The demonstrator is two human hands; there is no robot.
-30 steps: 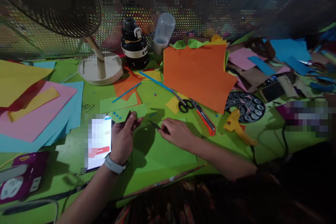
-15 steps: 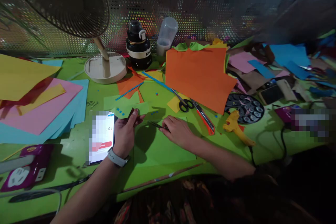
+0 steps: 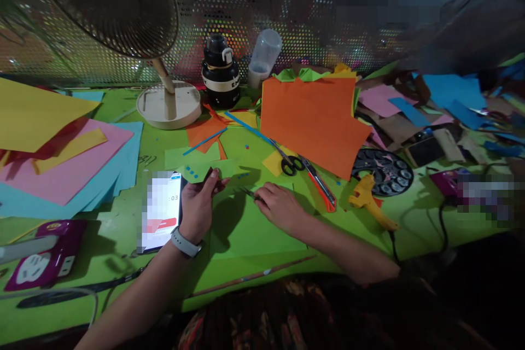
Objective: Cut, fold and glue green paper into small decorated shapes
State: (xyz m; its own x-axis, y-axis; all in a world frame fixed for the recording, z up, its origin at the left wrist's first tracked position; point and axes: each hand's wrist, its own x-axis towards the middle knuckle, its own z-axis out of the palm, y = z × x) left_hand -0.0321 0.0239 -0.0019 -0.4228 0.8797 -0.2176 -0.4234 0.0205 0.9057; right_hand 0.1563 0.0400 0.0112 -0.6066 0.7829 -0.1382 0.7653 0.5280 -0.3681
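My left hand [image 3: 199, 199], a pale watch on its wrist, is closed in a pinch at a piece of green paper [image 3: 192, 174] with several small blue dots. The thumb is on top and the other fingers are partly hidden. To its right, my right hand [image 3: 279, 205] grips dark, thin tweezers [image 3: 251, 193], with their tips pointing left toward the left hand. A larger green sheet [image 3: 254, 235] lies flat below both hands. More tiny blue bits [image 3: 243, 175] show just beyond the tweezers. A lit phone [image 3: 162, 210] rests left of my left hand.
Scissors [image 3: 290, 164] and an orange box cutter [image 3: 322, 188] lie beyond my right hand. Farther right are a yellow glue gun [image 3: 367, 199] and a black round tray [image 3: 396, 172]. A fan [image 3: 170, 106], black bottle [image 3: 221, 76] and orange paper [image 3: 309, 115] stand behind.
The tweezers' tips have shifted slightly right and now look a little apart. My left hand keeps its pinch. The whole view has shifted slightly.
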